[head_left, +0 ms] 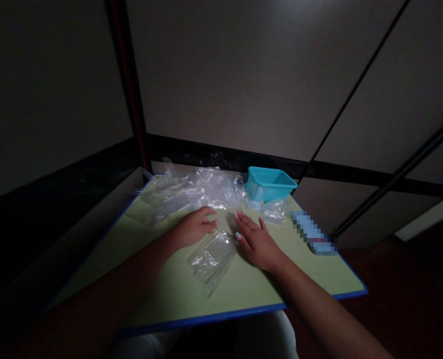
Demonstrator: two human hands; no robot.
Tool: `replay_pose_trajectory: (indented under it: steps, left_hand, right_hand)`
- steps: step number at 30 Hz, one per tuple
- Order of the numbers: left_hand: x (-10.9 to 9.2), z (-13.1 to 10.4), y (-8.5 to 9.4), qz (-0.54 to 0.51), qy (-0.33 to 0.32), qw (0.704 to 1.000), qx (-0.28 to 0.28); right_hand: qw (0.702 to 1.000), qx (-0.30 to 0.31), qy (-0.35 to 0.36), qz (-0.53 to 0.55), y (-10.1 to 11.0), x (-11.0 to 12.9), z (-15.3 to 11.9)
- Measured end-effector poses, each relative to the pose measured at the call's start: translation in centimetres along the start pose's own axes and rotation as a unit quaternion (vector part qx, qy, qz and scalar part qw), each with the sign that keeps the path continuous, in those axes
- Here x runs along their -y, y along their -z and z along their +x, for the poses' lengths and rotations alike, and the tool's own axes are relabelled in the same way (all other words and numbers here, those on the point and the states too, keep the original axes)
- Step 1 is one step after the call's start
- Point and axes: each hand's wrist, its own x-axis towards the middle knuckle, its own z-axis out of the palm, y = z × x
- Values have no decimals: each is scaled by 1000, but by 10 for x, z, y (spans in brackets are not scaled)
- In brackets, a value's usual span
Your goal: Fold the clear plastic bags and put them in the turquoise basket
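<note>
A few clear plastic bags [212,259] lie flat in a small stack on the pale green table [243,294]. At their upper left is my left hand [197,227], its thumb and fingers apart, with the thumb close to the bags' top end. My right hand [256,242] is at their right, palm down with its fingers spread and nothing seen in it. Behind both hands spreads a loose heap of crumpled clear bags [210,187].
A turquoise plastic basket [271,184] stands at the back right, with a small clear bag [275,212] in front of it. A blurred flat object [314,234] rests near the right edge. Panelled walls [228,75] rise behind the table.
</note>
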Motion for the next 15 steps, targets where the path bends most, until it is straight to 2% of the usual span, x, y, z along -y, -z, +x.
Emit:
replay_pose_trajectory:
  steps: [3,9,15]
  left_hand:
    - [6,7,-9,-1,-15,1000,-25]
    - [12,15,-22,13,-29,998,-49]
    - [10,16,-23,25,-27,999,-27]
  right_hand:
    - [999,29,-20,-6,-6,1,3]
    - [999,35,-36,6,-12,5,7]
    - [999,38,-33,5,-15,4,7]
